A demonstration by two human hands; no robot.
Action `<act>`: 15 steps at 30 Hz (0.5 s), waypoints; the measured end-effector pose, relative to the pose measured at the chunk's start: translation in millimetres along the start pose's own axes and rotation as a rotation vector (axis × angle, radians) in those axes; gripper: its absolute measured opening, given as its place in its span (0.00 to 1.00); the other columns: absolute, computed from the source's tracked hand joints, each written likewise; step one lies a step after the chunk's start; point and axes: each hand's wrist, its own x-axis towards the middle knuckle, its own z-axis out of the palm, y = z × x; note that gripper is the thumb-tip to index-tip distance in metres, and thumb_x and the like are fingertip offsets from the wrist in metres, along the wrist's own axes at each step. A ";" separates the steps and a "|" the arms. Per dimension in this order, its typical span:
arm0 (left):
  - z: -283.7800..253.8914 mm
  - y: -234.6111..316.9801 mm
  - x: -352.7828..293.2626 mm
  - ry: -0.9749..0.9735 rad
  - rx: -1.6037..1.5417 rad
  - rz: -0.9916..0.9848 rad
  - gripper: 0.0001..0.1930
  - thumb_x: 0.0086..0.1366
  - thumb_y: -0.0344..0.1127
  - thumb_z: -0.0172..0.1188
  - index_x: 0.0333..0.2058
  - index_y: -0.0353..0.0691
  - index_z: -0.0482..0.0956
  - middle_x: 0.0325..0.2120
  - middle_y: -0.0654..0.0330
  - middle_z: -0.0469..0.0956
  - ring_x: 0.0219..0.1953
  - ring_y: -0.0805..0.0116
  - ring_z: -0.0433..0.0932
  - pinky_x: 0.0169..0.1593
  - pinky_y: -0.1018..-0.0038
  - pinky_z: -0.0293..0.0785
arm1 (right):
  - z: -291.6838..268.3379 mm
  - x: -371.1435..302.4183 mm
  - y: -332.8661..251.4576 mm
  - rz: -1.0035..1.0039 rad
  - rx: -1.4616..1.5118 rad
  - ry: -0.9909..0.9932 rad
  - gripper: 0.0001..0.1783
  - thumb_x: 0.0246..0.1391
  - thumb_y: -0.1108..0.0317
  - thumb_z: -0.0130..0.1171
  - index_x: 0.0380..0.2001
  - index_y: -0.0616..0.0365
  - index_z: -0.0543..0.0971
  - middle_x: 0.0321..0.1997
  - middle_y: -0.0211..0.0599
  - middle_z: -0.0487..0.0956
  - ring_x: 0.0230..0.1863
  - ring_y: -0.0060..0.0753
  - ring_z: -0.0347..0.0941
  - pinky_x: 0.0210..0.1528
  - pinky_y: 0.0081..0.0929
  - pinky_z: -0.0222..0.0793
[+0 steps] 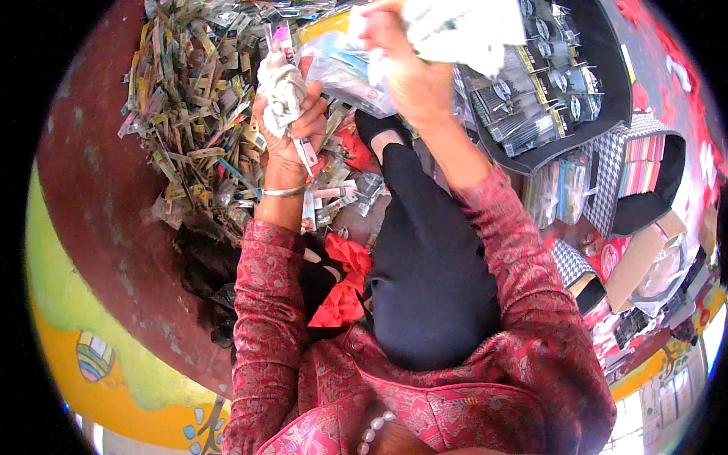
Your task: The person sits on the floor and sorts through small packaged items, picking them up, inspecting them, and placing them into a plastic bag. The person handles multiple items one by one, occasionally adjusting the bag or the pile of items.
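My left hand is raised over a heap of small packets and grips a crumpled white cloth together with a thin pen-like stick that pokes out above and below the fist. A metal bangle circles that wrist. My right hand is higher and to the right. It holds a clear plastic bag and a bunch of white wrapping. Both sleeves are red patterned fabric. My black-clad leg stretches forward between the arms.
A big pile of small packaged sticks covers the dark red floor at upper left. Black trays with packed items stand at upper right. Checked boxes and a cardboard box lie at right. A crumpled red piece rests by my lap.
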 end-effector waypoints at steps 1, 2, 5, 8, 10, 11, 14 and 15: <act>1.4 0.2 0.9 0.005 0.004 0.002 0.36 0.46 0.44 0.57 0.53 0.35 0.56 0.22 0.56 0.60 0.14 0.75 0.57 0.12 0.87 0.59 | 7.5 5.0 7.3 0.015 0.038 -0.055 0.07 0.50 0.68 0.51 0.25 0.61 0.74 0.20 0.26 0.72 0.23 0.16 0.66 0.25 0.14 0.61; 3.8 -1.9 1.8 -0.015 -0.017 0.005 0.36 0.45 0.43 0.58 0.53 0.36 0.56 0.22 0.56 0.60 0.14 0.75 0.57 0.11 0.87 0.59 | 10.4 7.2 23.0 0.016 -0.029 -0.105 0.06 0.49 0.68 0.52 0.25 0.61 0.74 0.20 0.28 0.72 0.24 0.17 0.67 0.26 0.16 0.62; 10.7 -1.7 2.6 -0.008 -0.002 0.015 0.37 0.45 0.43 0.59 0.53 0.36 0.56 0.22 0.56 0.60 0.14 0.76 0.57 0.11 0.88 0.58 | 0.6 -2.0 62.5 0.003 -0.303 -0.229 0.08 0.41 0.74 0.55 0.29 0.60 0.73 0.23 0.35 0.73 0.26 0.28 0.70 0.31 0.21 0.65; 5.6 5.7 1.7 -0.059 -0.004 0.040 0.37 0.44 0.43 0.60 0.53 0.37 0.56 0.22 0.56 0.60 0.13 0.76 0.57 0.10 0.88 0.57 | -18.0 -22.6 72.9 -0.124 -0.541 -0.298 0.16 0.33 0.79 0.53 0.32 0.59 0.72 0.30 0.42 0.73 0.33 0.44 0.71 0.35 0.27 0.66; 8.3 6.5 3.6 -0.091 0.002 0.022 0.38 0.45 0.42 0.60 0.54 0.38 0.55 0.22 0.55 0.60 0.13 0.76 0.57 0.10 0.88 0.58 | -32.5 -30.7 85.4 -0.117 -0.691 -0.302 0.15 0.32 0.78 0.53 0.31 0.59 0.72 0.31 0.42 0.74 0.34 0.45 0.71 0.36 0.30 0.66; 9.3 5.9 4.1 -0.089 0.003 0.000 0.38 0.45 0.42 0.60 0.54 0.38 0.54 0.22 0.55 0.60 0.13 0.76 0.57 0.11 0.88 0.58 | -38.7 -33.5 93.4 -0.113 -0.767 -0.303 0.14 0.32 0.78 0.52 0.30 0.59 0.72 0.31 0.42 0.74 0.34 0.45 0.71 0.36 0.31 0.67; 8.9 5.2 5.2 -0.094 0.031 -0.050 0.37 0.47 0.41 0.58 0.55 0.39 0.53 0.23 0.54 0.60 0.14 0.75 0.57 0.11 0.87 0.59 | -45.6 -28.8 105.9 -0.320 -0.920 -0.248 0.14 0.33 0.78 0.51 0.30 0.59 0.72 0.31 0.41 0.74 0.33 0.44 0.71 0.34 0.33 0.67; 9.4 5.2 6.1 -0.089 0.030 -0.050 0.37 0.47 0.41 0.58 0.55 0.39 0.53 0.23 0.54 0.60 0.14 0.75 0.57 0.11 0.87 0.59 | -45.5 -26.6 104.8 -0.361 -0.964 -0.250 0.14 0.33 0.78 0.51 0.30 0.59 0.72 0.31 0.41 0.74 0.33 0.44 0.71 0.34 0.33 0.67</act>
